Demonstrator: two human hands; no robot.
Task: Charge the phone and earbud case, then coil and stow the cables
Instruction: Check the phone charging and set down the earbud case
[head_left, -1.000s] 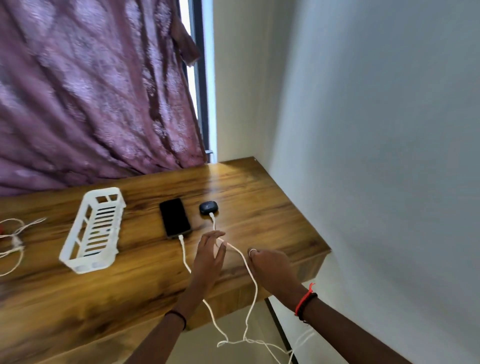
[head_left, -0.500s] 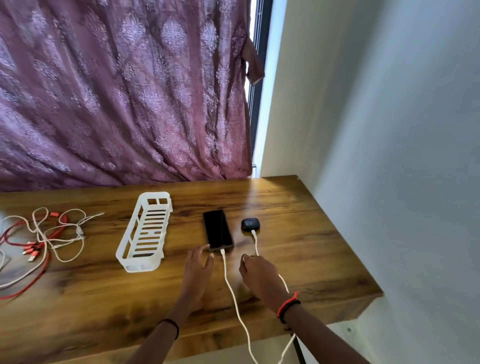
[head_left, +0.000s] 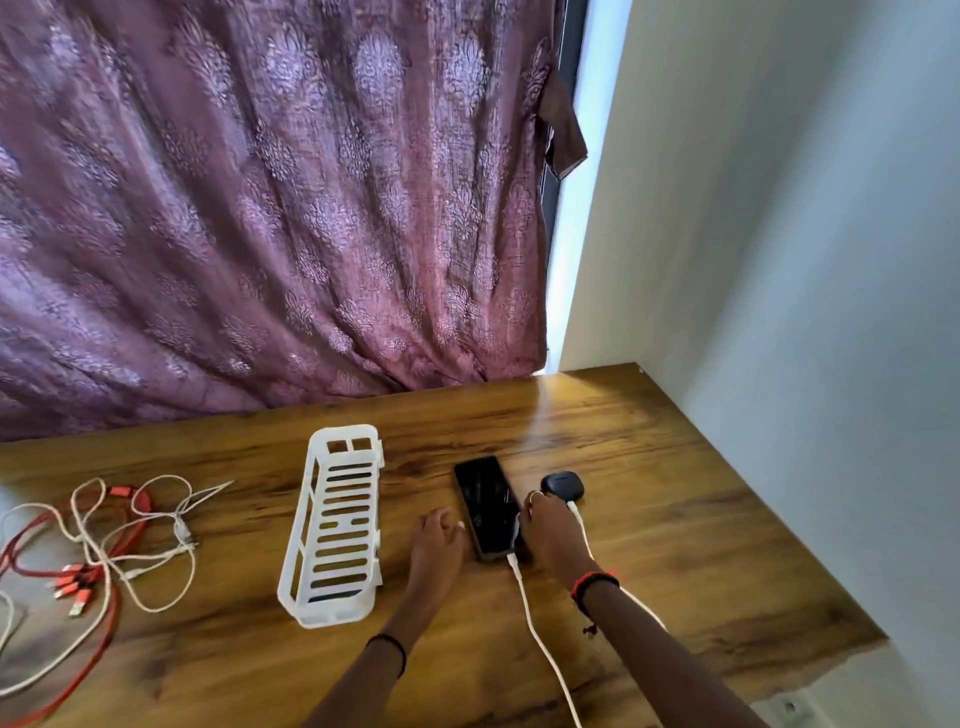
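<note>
Lying flat, phone (head_left: 487, 512) long axis near-far, plug end nearest; left hand (head_left: 435, 545) fingers relaxed, right hand (head_left: 551, 538) fingers unclear.

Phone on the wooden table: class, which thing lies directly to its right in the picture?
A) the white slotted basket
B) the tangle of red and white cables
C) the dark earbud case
C: the earbud case sits just right of the phone; the basket and the cable tangle lie to its left.
</note>
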